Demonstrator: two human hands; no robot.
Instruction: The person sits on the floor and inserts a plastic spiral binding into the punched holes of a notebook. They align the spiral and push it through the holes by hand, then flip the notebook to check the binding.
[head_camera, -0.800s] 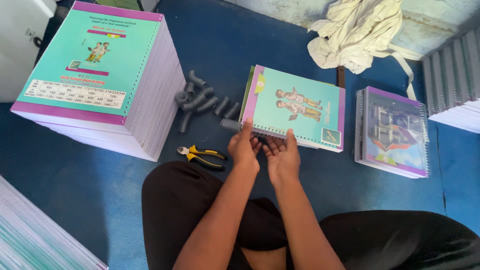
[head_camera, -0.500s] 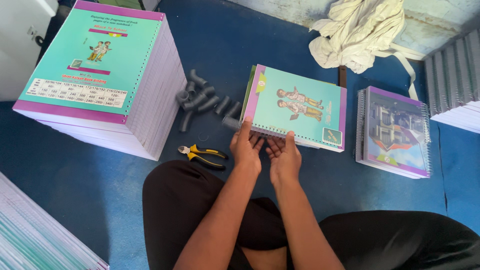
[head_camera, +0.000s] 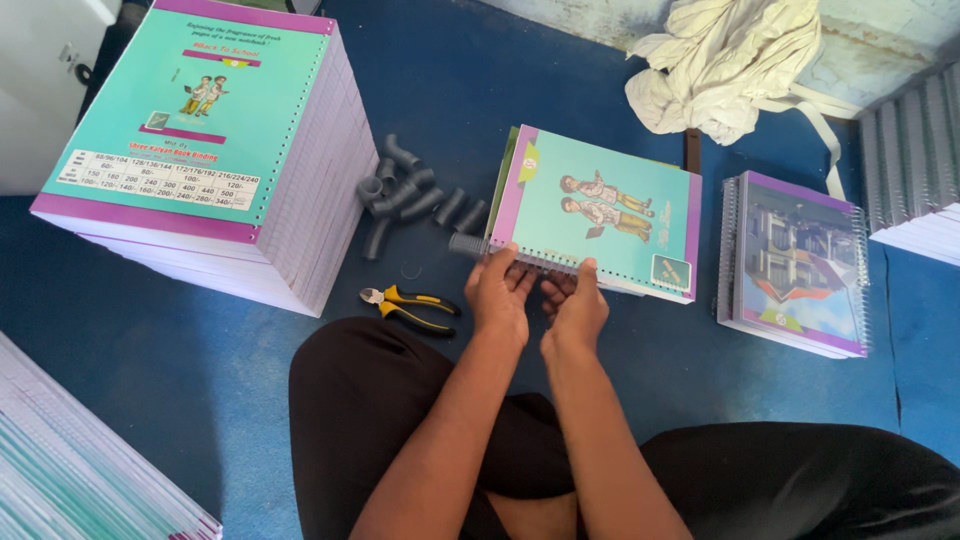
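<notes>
A teal notebook (head_camera: 610, 205) with a pink edge lies on the blue floor in front of me. A grey spiral coil (head_camera: 470, 245) runs along its near edge and sticks out to the left. My left hand (head_camera: 500, 295) grips the coil at the notebook's near-left corner. Beside it, my right hand (head_camera: 575, 305) has its fingers on the same coil along the near edge. Yellow-handled pliers (head_camera: 410, 305) lie on the floor just left of my left hand.
A tall stack of unbound teal notebooks (head_camera: 200, 150) stands at the left. Several grey coil pieces (head_camera: 405, 195) lie between it and the notebook. A pile of bound purple-edged notebooks (head_camera: 795, 260) sits at the right, crumpled cloth (head_camera: 730, 60) behind, more stacks (head_camera: 915, 165) far right.
Both hands have shifted slightly forward along the notebook's near edge and closed on the coil; the coil end now sticks out at the left corner.
</notes>
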